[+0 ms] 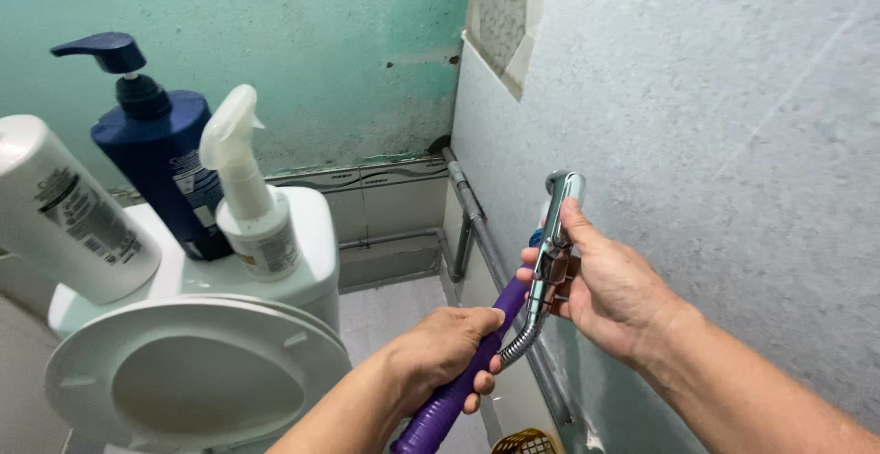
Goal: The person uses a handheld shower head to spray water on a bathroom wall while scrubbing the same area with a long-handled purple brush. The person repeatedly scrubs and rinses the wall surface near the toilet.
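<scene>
Left hand [449, 349] gripped the purple hose [458, 390], right hand [610, 289] the chrome sprayer [554, 243]; squeezing its trigger risked spraying the wall [715, 124]

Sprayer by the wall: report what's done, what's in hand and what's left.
Done: nothing shows as finished. In hand: the right hand holds the chrome sprayer upright near the grey wall; the left hand grips a purple handle beside its metal hose. Left: sprayer isn't hung anywhere.

left hand [446, 349] on hose [458, 390], below right hand [610, 289] on sprayer [553, 243] | toilet lid [197, 371] left of both | three bottles [247, 202] on cistern [307, 252] behind lid | pipe [477, 225] along right wall [715, 142]
</scene>
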